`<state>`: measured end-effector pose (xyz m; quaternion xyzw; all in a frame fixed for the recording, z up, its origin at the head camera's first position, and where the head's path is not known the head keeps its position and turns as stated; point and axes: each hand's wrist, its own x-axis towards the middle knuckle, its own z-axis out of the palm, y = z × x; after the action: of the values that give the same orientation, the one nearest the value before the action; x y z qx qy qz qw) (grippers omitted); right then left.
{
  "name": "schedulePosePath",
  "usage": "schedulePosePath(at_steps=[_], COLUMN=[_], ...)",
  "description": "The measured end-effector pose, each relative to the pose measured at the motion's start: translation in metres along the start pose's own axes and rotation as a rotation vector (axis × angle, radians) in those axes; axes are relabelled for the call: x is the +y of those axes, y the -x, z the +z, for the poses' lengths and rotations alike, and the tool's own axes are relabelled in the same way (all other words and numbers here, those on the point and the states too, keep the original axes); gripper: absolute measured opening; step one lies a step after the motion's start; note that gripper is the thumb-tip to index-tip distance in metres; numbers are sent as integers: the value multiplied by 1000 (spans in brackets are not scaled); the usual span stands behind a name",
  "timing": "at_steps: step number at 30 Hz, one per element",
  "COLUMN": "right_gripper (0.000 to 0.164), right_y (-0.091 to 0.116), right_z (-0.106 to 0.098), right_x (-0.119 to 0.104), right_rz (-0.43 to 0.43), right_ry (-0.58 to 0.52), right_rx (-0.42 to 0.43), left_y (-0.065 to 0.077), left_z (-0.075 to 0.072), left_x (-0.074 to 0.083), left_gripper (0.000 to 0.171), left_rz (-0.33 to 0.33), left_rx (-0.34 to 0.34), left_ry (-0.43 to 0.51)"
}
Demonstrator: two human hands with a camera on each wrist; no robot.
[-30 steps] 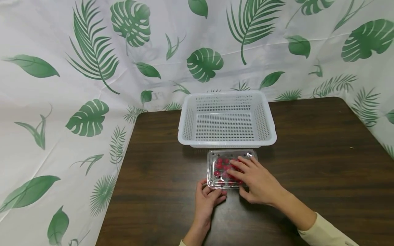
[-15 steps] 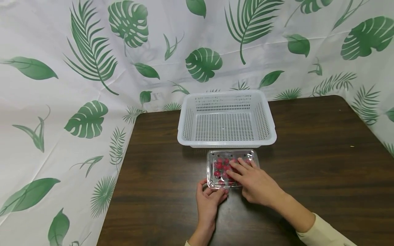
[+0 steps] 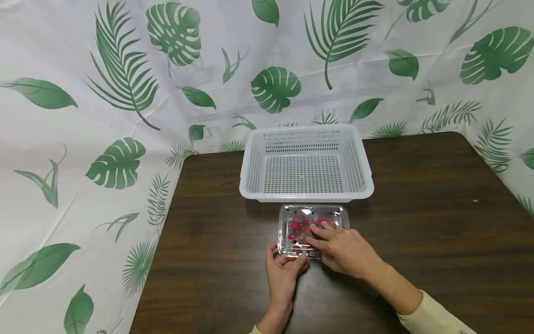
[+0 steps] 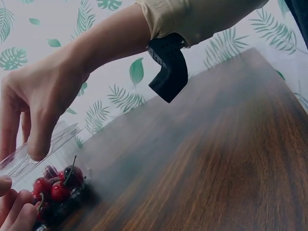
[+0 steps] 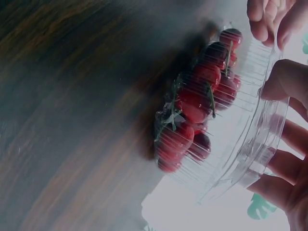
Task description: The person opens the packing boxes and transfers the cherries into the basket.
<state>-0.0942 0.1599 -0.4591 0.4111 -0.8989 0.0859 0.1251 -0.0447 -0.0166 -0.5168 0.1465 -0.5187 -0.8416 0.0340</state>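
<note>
A clear plastic clamshell box (image 3: 285,225) of red cherries (image 3: 295,226) stands on the table, lid down, in the head view. My left hand (image 3: 283,278) grips its near left corner, index finger along the side and thumb at the front. Over the right half of the lid, my right hand (image 3: 346,250) spreads its fingers, while its thumb (image 4: 39,142) bears on the front rim. Through the wall, the right wrist view shows dark red cherries (image 5: 193,103) with green stems. There, the left hand's fingertips (image 5: 260,29) touch the lid's edge beyond the right thumb.
Right behind the box stands a white perforated plastic basket (image 3: 306,195) with nothing in it. The dark wooden table (image 3: 217,241) reaches back to a white cloth (image 3: 225,106) printed with green leaves. A small pale speck (image 3: 475,201) lies on the right.
My right thumb has moved from beside the box's front to its rim, out of sight in the head view. The right fingers have slid slightly nearer. The left hand keeps its corner.
</note>
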Motion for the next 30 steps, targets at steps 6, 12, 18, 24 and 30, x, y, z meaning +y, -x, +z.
schedulePosePath(at_steps=[6, 12, 18, 24, 30], right_gripper=[44, 42, 39, 36, 35], right_y=[-1, -1, -2, -5, -6], right_z=[1, 3, 2, 0, -2], right_x=[-4, -7, -5, -6, -9], right_rz=[-5, -4, -24, -22, -23], right_ry=[22, 28, 35, 21, 28], right_rx=[35, 50, 60, 66, 46], left_y=[0, 0, -1, -1, 1], left_z=[2, 1, 0, -2, -4], left_x=[-1, -1, -2, -2, 0], left_gripper=[70, 68, 66, 65, 65], left_rz=[7, -14, -3, 11, 4], left_rx=[0, 8, -6, -30, -35], left_ry=[18, 15, 5, 8, 7])
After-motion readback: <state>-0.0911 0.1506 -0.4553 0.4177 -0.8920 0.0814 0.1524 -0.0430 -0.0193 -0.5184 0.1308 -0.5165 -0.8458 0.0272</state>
